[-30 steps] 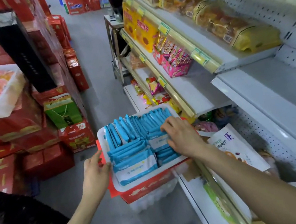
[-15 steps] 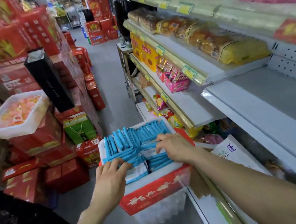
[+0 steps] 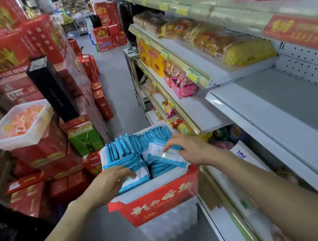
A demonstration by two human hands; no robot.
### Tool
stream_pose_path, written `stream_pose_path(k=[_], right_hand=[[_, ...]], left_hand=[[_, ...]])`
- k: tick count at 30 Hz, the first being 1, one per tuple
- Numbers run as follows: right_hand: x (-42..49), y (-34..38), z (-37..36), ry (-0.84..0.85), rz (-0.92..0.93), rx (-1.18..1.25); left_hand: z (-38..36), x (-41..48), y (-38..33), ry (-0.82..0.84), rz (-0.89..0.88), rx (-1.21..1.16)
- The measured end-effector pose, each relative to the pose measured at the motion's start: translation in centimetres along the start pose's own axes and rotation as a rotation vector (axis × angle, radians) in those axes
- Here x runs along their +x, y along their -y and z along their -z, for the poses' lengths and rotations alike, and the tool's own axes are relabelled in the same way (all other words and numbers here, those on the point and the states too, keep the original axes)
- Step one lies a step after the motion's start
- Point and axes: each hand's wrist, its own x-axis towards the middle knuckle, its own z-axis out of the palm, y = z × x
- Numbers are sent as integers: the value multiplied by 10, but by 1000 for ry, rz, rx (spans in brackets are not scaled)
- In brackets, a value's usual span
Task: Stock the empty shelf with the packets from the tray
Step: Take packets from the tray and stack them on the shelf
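- Ahead, a shop aisle with a grey floor (image 3: pixel 121 97); red cartons (image 3: pixel 18 51) stacked left, stocked shelving (image 3: pixel 177 59) right, the bare white shelf (image 3: pixel 298 110) nearest;
- white tray (image 3: pixel 143 187) on a red box (image 3: pixel 158 203) beside the shelving, full of blue packets (image 3: pixel 124 146); far ones stand on edge, near ones lie flat;
- right hand (image 3: pixel 191 148) pinches one packet (image 3: pixel 164 155) above the tray, label up, long axis far-left to near-right; left hand (image 3: pixel 109 180) curls its fingers over the near-left stack.

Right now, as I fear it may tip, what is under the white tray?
The white tray rests on a red box with gold characters, itself atop a translucent plastic crate. How the tray's base meets the box is covered.
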Motion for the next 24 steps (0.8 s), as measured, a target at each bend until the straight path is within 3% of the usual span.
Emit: stream_pose_path(k=[4, 13, 17, 24], right_hand=[[-22, 3, 19, -16, -33, 81], [-106, -4, 80, -241, -127, 324], [-159, -16, 107, -366, -144, 332], [-276, -61, 138, -502, -342, 87]], left_hand=[[46, 17, -22, 16, 80, -218], [121, 66, -104, 46, -43, -687], [123, 91, -146, 96, -151, -707], [96, 153, -254, 212, -357, -547]])
